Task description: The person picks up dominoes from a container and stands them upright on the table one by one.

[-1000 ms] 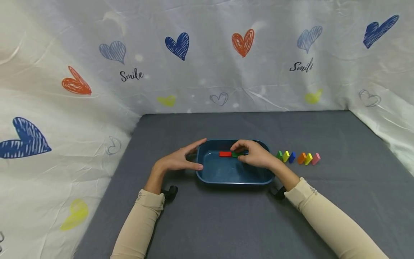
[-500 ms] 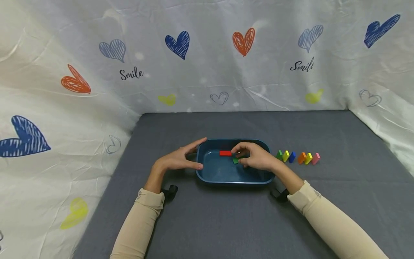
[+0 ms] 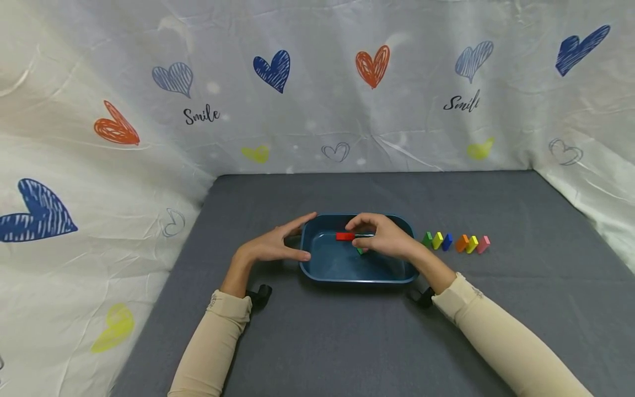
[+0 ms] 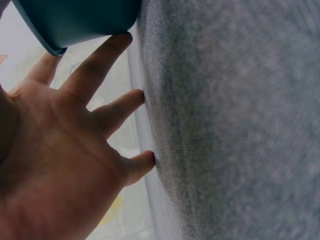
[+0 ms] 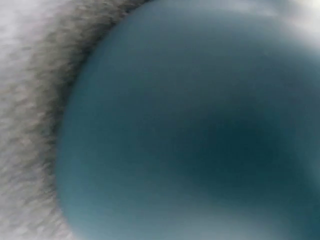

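A dark teal tray (image 3: 359, 275) stands on the grey cloth. Inside it lies a red block (image 3: 344, 236), with part of a green block (image 3: 360, 251) showing below the right thumb. My left hand (image 3: 272, 245) spreads its fingers at the tray's left end. In the left wrist view, one fingertip of that left hand (image 4: 75, 135) touches the tray wall (image 4: 85, 20). My right hand (image 3: 389, 237) reaches into the tray, index finger and thumb apart around the red block's right end. Whether they grip anything is hidden; the right wrist view shows only the blurred tray (image 5: 175, 125).
Right of the tray, a row of small blocks stands on the cloth: green (image 3: 427, 239), yellow (image 3: 437, 240), blue (image 3: 447, 241), orange (image 3: 462, 242), a second yellow (image 3: 472, 244) and pink (image 3: 483, 244). A heart-printed sheet (image 3: 317, 121) hangs behind.
My right hand shifts slightly left, toward the red block. The green block beside the red one now shows lower, partly behind the thumb. My left hand stays in place.
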{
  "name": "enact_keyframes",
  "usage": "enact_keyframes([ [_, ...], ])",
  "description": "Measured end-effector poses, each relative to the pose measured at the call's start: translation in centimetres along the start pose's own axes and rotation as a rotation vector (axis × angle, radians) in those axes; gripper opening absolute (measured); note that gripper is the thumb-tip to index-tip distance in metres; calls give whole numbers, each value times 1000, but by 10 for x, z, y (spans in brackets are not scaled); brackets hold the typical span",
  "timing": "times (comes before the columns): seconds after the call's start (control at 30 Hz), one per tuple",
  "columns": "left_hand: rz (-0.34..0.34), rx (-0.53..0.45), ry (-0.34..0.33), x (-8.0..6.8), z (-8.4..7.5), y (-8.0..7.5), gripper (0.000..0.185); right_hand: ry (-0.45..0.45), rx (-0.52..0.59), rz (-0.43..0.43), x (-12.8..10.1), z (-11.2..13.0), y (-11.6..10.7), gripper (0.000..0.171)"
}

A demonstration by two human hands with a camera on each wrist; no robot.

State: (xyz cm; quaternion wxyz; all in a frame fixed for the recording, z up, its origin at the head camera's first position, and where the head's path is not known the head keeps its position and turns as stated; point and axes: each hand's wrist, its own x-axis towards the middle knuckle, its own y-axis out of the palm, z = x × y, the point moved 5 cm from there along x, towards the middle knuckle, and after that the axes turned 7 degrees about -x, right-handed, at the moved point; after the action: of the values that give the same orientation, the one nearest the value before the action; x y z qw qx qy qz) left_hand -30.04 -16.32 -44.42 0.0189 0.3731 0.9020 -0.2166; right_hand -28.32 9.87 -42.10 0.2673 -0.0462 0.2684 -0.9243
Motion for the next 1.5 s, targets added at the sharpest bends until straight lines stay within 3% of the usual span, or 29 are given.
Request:
enact_keyframes([
  [0.33, 6, 5, 2, 0, -1, 4, 100, 7, -32, 85, 12, 0, 15, 37],
  [0.83, 3, -11, -5, 1, -2, 2, 98, 21, 13, 157, -2, 3, 18, 39],
  [0.97, -1, -8, -6, 1, -3, 2, 98, 1, -15, 92, -6, 2, 7, 38],
  [1.17, 0, 5, 0, 1, -2, 1, 99, -58, -288, -69, -12, -4, -12, 31],
  [1.27, -2, 10, 3, 1, -1, 0, 99, -76, -351, -87, -13, -7, -13, 29],
  [1.5, 0, 11, 13, -1, -1, 0, 101, -70, -369, -85, -12, -13, -11, 26],
])
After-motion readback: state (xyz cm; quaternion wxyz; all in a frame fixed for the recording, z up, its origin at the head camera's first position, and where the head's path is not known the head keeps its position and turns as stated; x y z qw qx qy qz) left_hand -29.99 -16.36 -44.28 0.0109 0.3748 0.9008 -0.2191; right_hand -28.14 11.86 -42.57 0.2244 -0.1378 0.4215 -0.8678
